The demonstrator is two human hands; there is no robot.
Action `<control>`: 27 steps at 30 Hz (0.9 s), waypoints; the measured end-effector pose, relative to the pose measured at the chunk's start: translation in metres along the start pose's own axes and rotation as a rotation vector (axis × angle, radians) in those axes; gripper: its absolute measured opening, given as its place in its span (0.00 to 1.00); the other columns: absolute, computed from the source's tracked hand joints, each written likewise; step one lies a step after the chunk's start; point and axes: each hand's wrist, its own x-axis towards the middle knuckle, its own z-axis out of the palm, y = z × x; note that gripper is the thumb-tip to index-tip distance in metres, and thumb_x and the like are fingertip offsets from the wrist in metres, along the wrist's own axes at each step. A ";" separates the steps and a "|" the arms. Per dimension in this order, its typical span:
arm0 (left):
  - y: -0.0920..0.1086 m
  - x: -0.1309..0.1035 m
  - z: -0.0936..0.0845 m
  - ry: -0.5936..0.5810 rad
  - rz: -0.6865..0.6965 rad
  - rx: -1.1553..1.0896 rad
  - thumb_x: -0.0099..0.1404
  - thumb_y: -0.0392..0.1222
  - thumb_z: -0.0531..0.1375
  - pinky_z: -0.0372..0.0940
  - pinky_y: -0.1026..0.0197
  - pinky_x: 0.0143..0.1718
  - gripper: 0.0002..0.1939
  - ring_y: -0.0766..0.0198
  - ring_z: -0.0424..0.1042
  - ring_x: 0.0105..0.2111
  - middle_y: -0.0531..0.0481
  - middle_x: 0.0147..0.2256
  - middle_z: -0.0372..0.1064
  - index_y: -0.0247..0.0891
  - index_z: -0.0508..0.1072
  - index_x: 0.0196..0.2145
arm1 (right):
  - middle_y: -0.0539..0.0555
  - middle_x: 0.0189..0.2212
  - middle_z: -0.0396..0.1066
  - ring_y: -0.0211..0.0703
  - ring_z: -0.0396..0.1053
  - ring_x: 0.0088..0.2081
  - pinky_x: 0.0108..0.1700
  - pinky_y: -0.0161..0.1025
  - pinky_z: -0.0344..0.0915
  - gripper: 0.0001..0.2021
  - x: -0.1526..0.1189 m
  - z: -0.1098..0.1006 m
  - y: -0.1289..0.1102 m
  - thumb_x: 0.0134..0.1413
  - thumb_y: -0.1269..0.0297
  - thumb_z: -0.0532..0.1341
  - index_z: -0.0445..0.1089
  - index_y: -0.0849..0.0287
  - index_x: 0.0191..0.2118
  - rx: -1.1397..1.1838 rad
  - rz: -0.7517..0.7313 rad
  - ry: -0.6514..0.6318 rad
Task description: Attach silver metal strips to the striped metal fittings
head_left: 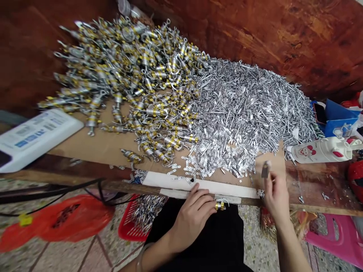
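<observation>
My left hand (195, 213) is at the table's front edge, its fingers wrapped round a yellow and silver metal part (220, 206) that sticks out past the fingertips. To the right, my right hand (276, 192) is raised over the front edge, fingers closed on a small hammer (266, 170) whose head is slightly blurred. Ahead of both hands lies a large heap of small silver plates and pins (235, 109). Left of it is a pile of yellow and silver assembled parts (136, 71).
A white plastic container (39, 136) lies at the left and a white bottle (320, 150) at the right. A blue box (340, 117) is behind the bottle. Below the table are a red basket (127, 226), orange bags (76, 219) and a pink stool (334, 236).
</observation>
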 end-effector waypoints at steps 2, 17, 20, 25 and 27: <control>0.000 0.000 0.000 0.000 -0.001 0.003 0.64 0.34 0.55 0.57 0.48 0.55 0.05 0.62 0.69 0.40 0.53 0.32 0.71 0.38 0.71 0.36 | 0.55 0.27 0.71 0.43 0.69 0.26 0.27 0.36 0.63 0.16 -0.031 -0.003 -0.024 0.60 0.58 0.44 0.64 0.57 0.45 0.091 -0.202 -0.262; -0.003 -0.002 0.001 0.014 0.021 0.004 0.64 0.35 0.55 0.55 0.48 0.57 0.05 0.63 0.68 0.41 0.53 0.32 0.71 0.37 0.71 0.36 | 0.51 0.25 0.73 0.41 0.70 0.22 0.23 0.32 0.58 0.17 -0.059 0.008 -0.052 0.62 0.62 0.42 0.66 0.54 0.44 -0.126 -0.362 -0.479; -0.003 0.001 -0.003 0.008 0.033 -0.004 0.64 0.33 0.55 0.55 0.47 0.57 0.07 0.64 0.68 0.40 0.53 0.31 0.70 0.39 0.72 0.36 | 0.54 0.26 0.72 0.43 0.68 0.24 0.25 0.34 0.57 0.20 -0.024 0.010 -0.020 0.62 0.58 0.42 0.67 0.57 0.46 -0.249 -0.130 -0.172; -0.002 0.006 -0.011 0.020 0.097 -0.032 0.62 0.29 0.54 0.59 0.47 0.54 0.10 0.66 0.69 0.37 0.53 0.29 0.67 0.40 0.72 0.35 | 0.66 0.35 0.68 0.52 0.63 0.35 0.33 0.43 0.56 0.23 0.041 0.015 0.034 0.59 0.56 0.45 0.70 0.67 0.44 -0.430 0.004 0.259; -0.002 0.008 -0.014 0.019 0.104 -0.043 0.62 0.29 0.54 0.62 0.50 0.52 0.10 0.67 0.69 0.35 0.52 0.30 0.67 0.39 0.71 0.36 | 0.66 0.36 0.66 0.54 0.61 0.37 0.36 0.45 0.54 0.22 0.049 0.019 0.031 0.58 0.57 0.46 0.69 0.67 0.44 -0.415 0.009 0.312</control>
